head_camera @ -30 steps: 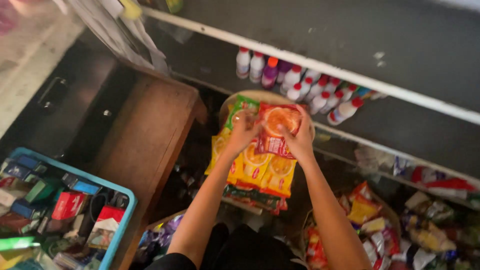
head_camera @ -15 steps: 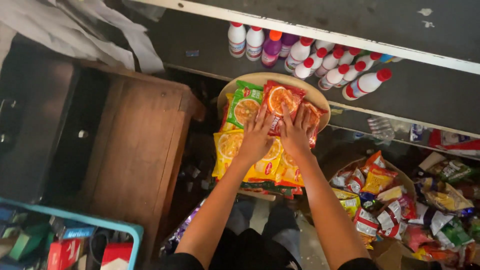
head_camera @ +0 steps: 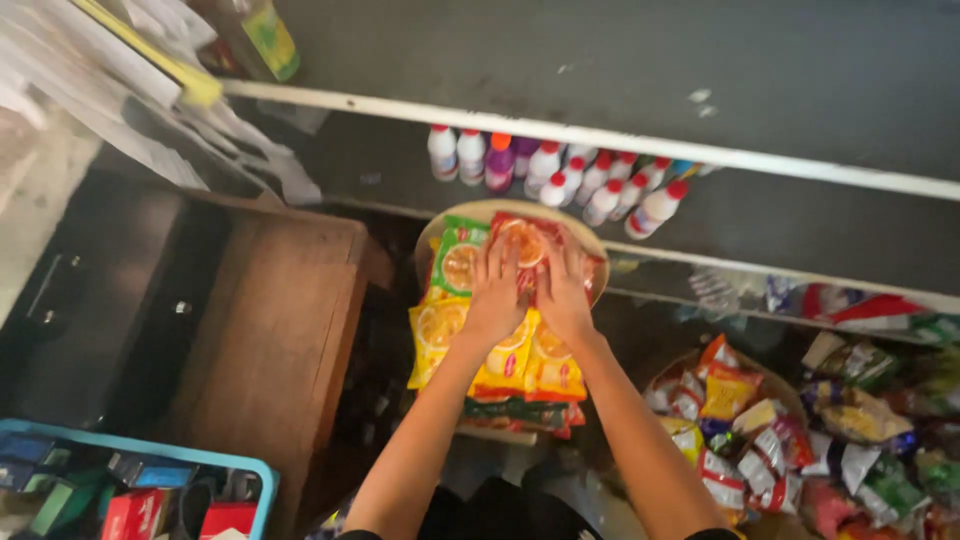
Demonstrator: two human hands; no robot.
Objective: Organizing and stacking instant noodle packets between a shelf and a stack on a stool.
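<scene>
A long dark shelf point(head_camera: 640, 60) w/ a white front edge is running across the far side. Left of centre, a brown wooden cabinet point(head_camera: 270, 330) is standing beside darker furniture. Near left, a blue crate point(head_camera: 262, 490) is holding small boxes, red, green and blue; too blurred to count. Near right, a round basket point(head_camera: 790, 395) is overflowing w/ mixed snack sachets, too many to count, and more loose packets are lying to its right. At centre, a round woven tray point(head_camera: 500, 208) is carrying the snack packets point(head_camera: 455, 265): one green, one red on top, approx. four yellow-orange ones hanging off its near side, w/ green and red ones under them. Behind the tray, approx. eleven small white bottles point(head_camera: 600, 185) are standing in a row under the shelf, caps red, one orange, one bottle purple. Left hand point(head_camera: 495, 295) and right hand point(head_camera: 562, 292) are lying side by side on the packets, fingers point(head_camera: 505, 252) spread flat and pressing down, not clenched around anything.
</scene>
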